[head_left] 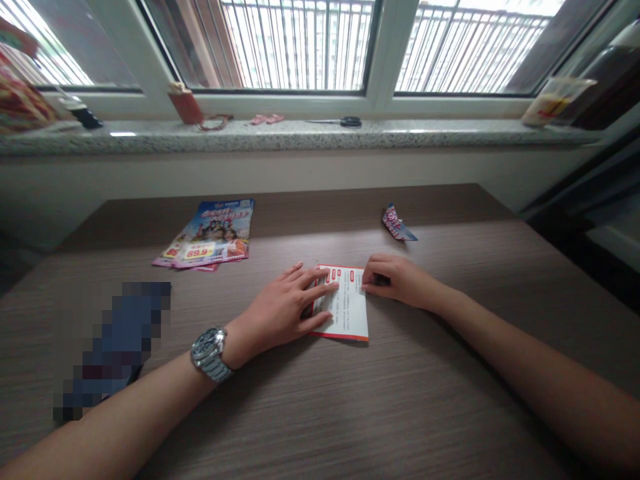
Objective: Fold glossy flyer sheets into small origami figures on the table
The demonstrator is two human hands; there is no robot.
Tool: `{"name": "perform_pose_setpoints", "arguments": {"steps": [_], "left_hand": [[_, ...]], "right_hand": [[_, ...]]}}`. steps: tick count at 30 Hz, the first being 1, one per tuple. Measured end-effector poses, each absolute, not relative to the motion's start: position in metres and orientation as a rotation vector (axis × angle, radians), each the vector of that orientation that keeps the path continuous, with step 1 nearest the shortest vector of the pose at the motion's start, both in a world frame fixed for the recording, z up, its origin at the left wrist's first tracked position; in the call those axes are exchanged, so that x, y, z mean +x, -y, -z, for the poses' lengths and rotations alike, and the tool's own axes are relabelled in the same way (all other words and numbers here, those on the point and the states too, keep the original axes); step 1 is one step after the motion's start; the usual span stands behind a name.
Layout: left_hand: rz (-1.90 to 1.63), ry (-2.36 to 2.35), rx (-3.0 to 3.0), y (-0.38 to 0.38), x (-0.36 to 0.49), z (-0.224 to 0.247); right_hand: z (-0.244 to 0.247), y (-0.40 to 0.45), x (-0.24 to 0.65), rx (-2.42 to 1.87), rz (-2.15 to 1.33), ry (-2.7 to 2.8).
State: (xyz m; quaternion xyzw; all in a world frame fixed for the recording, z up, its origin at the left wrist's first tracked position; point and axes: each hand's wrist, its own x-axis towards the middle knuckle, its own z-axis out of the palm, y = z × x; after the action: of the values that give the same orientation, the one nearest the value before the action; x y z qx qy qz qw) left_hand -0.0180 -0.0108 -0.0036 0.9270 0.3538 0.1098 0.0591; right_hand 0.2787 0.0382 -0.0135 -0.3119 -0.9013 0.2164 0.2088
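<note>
A small printed leaflet (351, 310), white with red headings and an orange-red lower border, lies flat on the wooden table (320, 413). Spread over its left part, my left hand (280, 307) rests with fingers stretched out, a metal watch (210, 352) on the wrist. At the leaflet's upper right edge, my right hand (397, 280) has thumb and fingertips pinched together on the paper. Beyond that hand sits a small folded paper piece (396, 225), blue and pink, standing partly upright.
Several colourful flyers (220, 230) are stacked at the back left. A blurred-out dark blue object (120, 347) lies beside my left forearm. On the granite sill (280, 139) are scissors (347, 121), a red pouch-like item (185, 105) and a plastic cup (555, 103).
</note>
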Motion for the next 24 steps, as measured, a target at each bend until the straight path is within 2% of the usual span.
{"name": "perform_pose_setpoints", "arguments": {"steps": [24], "left_hand": [[-0.352, -1.063, 2.783, 0.011, -0.018, 0.004]], "right_hand": [[0.009, -0.013, 0.269, -0.455, -0.974, 2.608]]}}
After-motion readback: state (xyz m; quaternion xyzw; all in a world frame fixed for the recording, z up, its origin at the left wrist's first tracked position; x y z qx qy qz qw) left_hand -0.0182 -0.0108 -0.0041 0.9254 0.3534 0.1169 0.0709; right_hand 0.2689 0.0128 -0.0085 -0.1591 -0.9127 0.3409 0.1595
